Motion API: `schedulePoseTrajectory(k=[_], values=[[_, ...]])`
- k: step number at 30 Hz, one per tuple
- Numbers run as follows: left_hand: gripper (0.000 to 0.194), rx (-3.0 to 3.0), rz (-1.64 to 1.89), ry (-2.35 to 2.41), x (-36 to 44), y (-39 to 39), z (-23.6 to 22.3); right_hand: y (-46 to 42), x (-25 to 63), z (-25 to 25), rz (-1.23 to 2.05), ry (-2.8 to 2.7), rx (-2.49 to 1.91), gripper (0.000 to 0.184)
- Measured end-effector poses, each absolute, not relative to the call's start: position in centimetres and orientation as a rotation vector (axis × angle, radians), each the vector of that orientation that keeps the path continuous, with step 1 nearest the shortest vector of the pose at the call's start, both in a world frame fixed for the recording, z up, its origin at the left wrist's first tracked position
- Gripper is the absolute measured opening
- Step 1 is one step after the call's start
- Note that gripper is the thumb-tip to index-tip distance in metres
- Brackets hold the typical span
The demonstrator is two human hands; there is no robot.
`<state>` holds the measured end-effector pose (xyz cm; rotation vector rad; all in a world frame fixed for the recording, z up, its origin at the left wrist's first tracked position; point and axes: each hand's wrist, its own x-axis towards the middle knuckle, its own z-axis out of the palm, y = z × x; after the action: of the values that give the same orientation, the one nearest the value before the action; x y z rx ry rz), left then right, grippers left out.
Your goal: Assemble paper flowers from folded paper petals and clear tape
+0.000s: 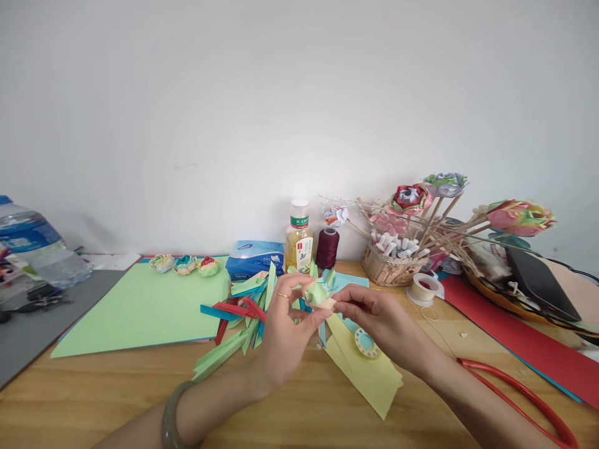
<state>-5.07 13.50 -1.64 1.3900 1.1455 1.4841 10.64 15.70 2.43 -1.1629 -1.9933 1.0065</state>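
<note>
A small folded paper flower [317, 294], light green with a pale pinkish outer layer, is held up between my two hands over the table. My left hand [285, 333] curves around its left side, thumb below and fingers above. At its lower right edge, my right hand [374, 315] pinches the paper between thumb and fingertips. Beneath and behind lie folded paper strips [243, 310] in green, red and blue. Under my right hand are yellow paper sheets [362, 374] with a round tape dispenser [367, 343] on top.
Finished paper flowers [185, 264] sit on green paper sheets [140, 308] at left. Behind stand a tissue pack [255, 259], a drink bottle [299, 237], a thread cone [327, 248] and a basket [393, 267] of flowers. Red-handled scissors [524, 393] and a thread spool [425, 287] lie right.
</note>
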Motion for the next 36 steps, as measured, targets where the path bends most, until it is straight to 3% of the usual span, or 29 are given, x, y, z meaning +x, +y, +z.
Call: schedulePoseTrajectory(k=[7,16,27,36], values=[[0.030,1.409,1.502,1.158,-5.0,13.5,-1.5,15.8,10.8,2.1,0.932,-1.979,-1.267,0.025],[0.032,1.482,1.497,0.980,-5.4,13.5,-2.2,16.0,10.9,2.9,1.182,-1.921,-1.234,0.020],[0.027,1.533,1.457,0.766,-5.8,13.5,-2.3,15.8,10.8,2.9,1.363,-1.832,-1.193,0.033],[0.031,1.451,1.400,0.936,-5.5,13.7,-1.9,16.0,10.9,3.2,1.216,-1.900,-1.145,0.033]])
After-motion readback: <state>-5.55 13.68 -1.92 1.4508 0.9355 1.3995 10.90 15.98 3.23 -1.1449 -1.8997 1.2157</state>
